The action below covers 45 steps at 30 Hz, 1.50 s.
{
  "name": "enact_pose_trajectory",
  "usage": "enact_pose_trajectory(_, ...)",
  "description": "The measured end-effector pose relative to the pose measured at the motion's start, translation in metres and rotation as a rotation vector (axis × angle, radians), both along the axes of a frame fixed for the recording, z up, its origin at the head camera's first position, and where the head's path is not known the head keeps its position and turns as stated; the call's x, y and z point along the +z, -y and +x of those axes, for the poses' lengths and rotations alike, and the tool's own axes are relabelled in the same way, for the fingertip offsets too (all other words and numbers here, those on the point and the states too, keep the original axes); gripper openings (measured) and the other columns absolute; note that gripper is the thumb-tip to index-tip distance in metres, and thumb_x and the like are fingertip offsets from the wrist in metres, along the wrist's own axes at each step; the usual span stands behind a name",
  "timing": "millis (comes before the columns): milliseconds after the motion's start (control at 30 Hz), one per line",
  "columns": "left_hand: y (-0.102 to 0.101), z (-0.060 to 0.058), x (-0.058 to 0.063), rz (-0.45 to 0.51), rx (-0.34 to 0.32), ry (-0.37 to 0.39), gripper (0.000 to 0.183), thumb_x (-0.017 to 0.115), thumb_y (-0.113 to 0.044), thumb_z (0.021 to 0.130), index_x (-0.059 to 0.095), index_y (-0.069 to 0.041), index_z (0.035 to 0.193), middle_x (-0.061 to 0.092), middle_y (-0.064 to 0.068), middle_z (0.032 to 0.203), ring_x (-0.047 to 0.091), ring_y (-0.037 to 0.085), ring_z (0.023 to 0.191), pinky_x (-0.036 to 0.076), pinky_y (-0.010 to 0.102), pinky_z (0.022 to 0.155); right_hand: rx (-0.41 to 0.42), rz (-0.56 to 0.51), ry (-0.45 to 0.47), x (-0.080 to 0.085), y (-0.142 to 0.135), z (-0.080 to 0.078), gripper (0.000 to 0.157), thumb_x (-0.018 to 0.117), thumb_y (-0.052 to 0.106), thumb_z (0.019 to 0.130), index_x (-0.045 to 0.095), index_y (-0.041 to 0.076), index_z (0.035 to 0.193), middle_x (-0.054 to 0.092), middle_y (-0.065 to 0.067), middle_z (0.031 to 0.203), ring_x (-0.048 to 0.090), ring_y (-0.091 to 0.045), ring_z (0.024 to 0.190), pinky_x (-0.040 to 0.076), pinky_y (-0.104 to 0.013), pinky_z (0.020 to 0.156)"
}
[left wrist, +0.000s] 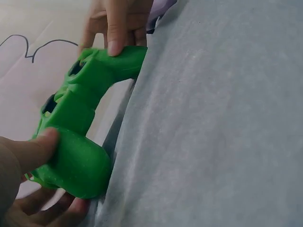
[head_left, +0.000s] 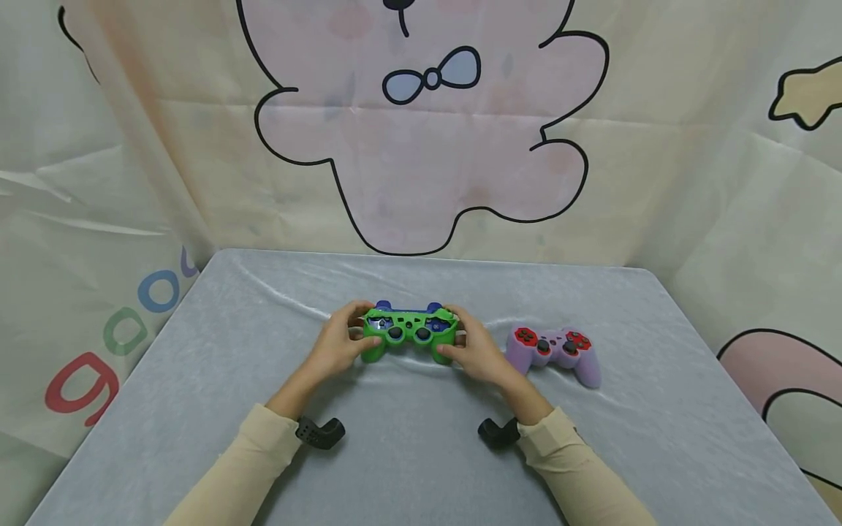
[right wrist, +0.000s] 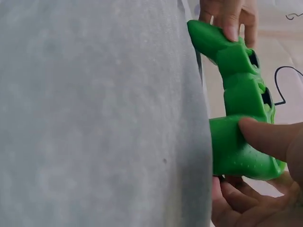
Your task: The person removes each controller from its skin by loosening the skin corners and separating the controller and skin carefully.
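Cream sleeves (head_left: 233, 467) lie nearest my head camera, with a black wrist camera (head_left: 320, 433) at each cuff and the grey-clothed table (head_left: 395, 475) beneath; beyond them I see the left hand (head_left: 337, 343) and the right hand (head_left: 479, 347) both holding the green controller (head_left: 408, 336), one at each of its grips (left wrist: 78, 165), thumbs (left wrist: 43, 145) on the near side and fingers (left wrist: 59, 209) curled round it; it sits about midway between the table's left and right edges, closer to the far edge, and I cannot tell whether its underside touches the cloth; the purple controller (head_left: 555, 357) lies beside the right wrist, toward the table's right edge, held by neither hand. I judge the green one light, with a soft, grippy rubber skin (right wrist: 244, 99) over a stiff body, since blue shoulder parts (head_left: 435, 307) show along its far side and the green rim there looks ragged; that skin may stretch or slide under a hard pull; I would not call it fragile, but I would stay off the black thumbsticks (head_left: 422, 334); the rounded grips are where I would take hold, with an even squeeze, so the skin does not twist.
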State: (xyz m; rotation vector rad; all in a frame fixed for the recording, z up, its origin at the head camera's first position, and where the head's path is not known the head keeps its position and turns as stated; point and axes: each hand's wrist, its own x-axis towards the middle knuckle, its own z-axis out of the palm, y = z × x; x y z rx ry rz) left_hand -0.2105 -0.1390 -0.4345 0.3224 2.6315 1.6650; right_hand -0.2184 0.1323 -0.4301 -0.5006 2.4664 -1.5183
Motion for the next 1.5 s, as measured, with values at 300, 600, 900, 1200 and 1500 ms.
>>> enact_pose_trajectory(300, 0.003, -0.002, 0.001, 0.166, -0.104, 0.094, 0.071, 0.072, -0.002, 0.091, 0.037, 0.004, 0.152, 0.038, 0.028, 0.157, 0.055, 0.046, 0.131, 0.053, 0.039, 0.103, -0.056, -0.177, 0.183, 0.002, -0.001, -0.001, 0.064, 0.057, 0.0, 0.1, 0.026, 0.003, 0.156, 0.055, -0.033, 0.141, 0.066, -0.028, 0.118, 0.053, -0.019, 0.083)
enact_pose_trajectory(600, 0.005, -0.002, 0.003, 0.304, -0.16, 0.185, 0.078, 0.071, 0.009, 0.086, 0.034, 0.002, 0.154, 0.032, 0.024, 0.16, 0.05, 0.045, 0.136, 0.055, 0.019, 0.09, -0.051, -0.374, 0.353, 0.003, -0.004, 0.001, 0.065, 0.052, -0.005, 0.101, 0.023, 0.011, 0.156, 0.046, -0.034, 0.146, 0.072, -0.027, 0.094, 0.062, -0.036, 0.08)
enact_pose_trajectory(900, 0.003, 0.0, -0.003, 0.28, -0.145, 0.19, 0.069, 0.078, 0.011, 0.079, 0.04, -0.002, 0.136, 0.036, 0.017, 0.147, 0.066, 0.02, 0.109, 0.057, 0.023, 0.078, 0.005, -0.309, 0.325, -0.003, -0.006, 0.001, 0.064, 0.056, -0.002, 0.1, 0.021, 0.009, 0.153, 0.057, -0.036, 0.134, 0.069, -0.019, 0.099, 0.06, -0.036, 0.084)
enact_pose_trajectory(1200, 0.004, 0.0, -0.005, 0.326, -0.167, 0.159, 0.05, 0.076, 0.013, 0.079, 0.04, 0.002, 0.112, 0.043, 0.012, 0.123, 0.066, 0.012, 0.089, 0.055, 0.022, 0.069, 0.009, -0.315, 0.328, -0.003, -0.005, 0.001, 0.061, 0.054, 0.0, 0.102, 0.021, 0.009, 0.153, 0.061, -0.032, 0.131, 0.068, -0.017, 0.1, 0.06, -0.034, 0.082)
enact_pose_trajectory(1500, 0.001, 0.001, -0.006, 0.271, -0.112, 0.09, 0.04, 0.079, 0.01, 0.077, 0.045, 0.003, 0.096, 0.047, 0.009, 0.109, 0.061, 0.015, 0.089, 0.052, 0.021, 0.07, -0.008, -0.329, 0.326, -0.003, -0.004, 0.002, 0.06, 0.052, 0.0, 0.103, 0.021, 0.009, 0.153, 0.059, -0.035, 0.134, 0.07, -0.02, 0.097, 0.061, -0.036, 0.082)
